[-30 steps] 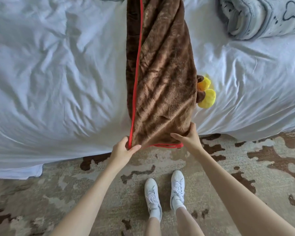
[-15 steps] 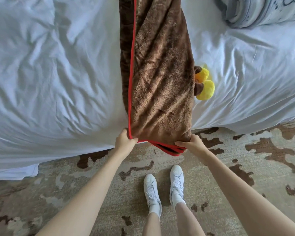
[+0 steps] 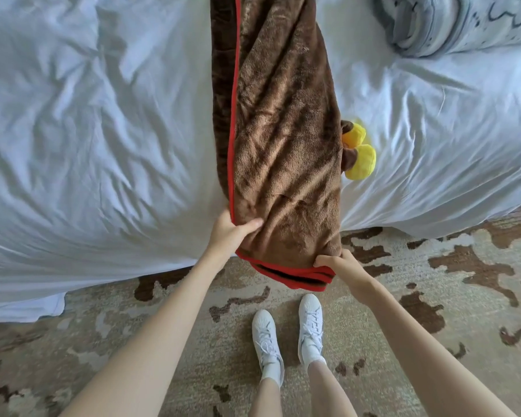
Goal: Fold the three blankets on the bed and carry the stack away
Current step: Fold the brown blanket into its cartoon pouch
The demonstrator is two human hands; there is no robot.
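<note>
Draping bed (image 3: 103, 130), brown blanket (image 3: 283, 130), patterned rug (image 3: 433, 296)

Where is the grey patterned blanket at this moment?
In the head view, the grey patterned blanket lies bunched on the white bed sheet at the top right, apart from the brown blanket on its left.

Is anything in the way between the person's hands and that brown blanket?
No, nothing visible. The left hand and the right hand each hold the near end of the brown blanket directly.
</note>
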